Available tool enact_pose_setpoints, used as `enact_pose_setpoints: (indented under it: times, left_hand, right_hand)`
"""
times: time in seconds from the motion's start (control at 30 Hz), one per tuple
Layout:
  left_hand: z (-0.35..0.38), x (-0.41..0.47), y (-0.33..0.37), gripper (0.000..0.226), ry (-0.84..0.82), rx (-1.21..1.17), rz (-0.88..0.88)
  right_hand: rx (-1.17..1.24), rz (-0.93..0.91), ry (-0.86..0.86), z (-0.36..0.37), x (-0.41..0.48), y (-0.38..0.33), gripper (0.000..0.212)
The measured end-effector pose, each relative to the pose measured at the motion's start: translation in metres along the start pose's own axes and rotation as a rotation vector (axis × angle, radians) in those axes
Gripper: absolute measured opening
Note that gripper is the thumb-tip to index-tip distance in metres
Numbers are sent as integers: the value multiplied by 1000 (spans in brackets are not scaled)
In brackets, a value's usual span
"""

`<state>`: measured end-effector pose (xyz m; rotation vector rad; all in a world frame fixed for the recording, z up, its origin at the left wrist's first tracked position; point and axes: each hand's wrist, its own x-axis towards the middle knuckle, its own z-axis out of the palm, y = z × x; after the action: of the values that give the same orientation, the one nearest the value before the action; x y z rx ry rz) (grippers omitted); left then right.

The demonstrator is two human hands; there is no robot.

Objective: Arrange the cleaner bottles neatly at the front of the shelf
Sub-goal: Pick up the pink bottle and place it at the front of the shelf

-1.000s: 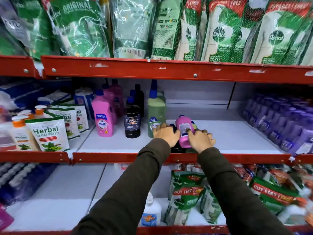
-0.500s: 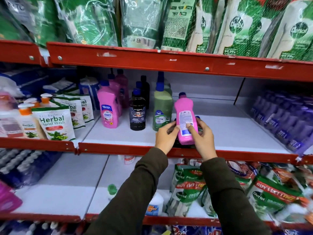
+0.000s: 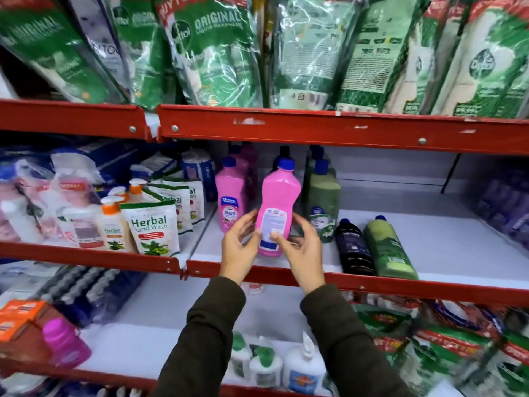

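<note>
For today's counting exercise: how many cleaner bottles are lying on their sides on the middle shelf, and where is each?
2. A black bottle lies near the shelf's front edge, right of the hands; a green bottle lies beside it, further right. Others may be hidden behind the standing bottles.

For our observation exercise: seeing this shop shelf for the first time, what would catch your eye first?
Mid-frame, a pink bottle is held upright between the left hand and right hand at the middle shelf's front. Right of it, a black bottle and a green bottle lie flat.
</note>
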<state>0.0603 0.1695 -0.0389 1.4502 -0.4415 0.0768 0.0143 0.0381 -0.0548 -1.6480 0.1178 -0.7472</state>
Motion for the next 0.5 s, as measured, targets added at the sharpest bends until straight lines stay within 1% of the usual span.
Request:
enact_pose_setpoints:
  times: [0.1, 0.27, 0.4, 0.5]
  left_hand:
    - [-28, 11, -8, 47, 54, 39, -15]
    - [-65, 23, -26, 45, 108, 93, -54]
    - [-74, 25, -37, 43, 139, 88, -79]
    - [-71, 27, -39, 35, 191, 118, -84]
  right_hand:
    - [20, 23, -20, 40, 2, 9, 61]
    - [-77, 12, -59, 83, 4, 19, 58]
    - [-147, -32, -94, 93, 2, 23, 54]
    - [-156, -42, -118, 90, 4, 23, 54]
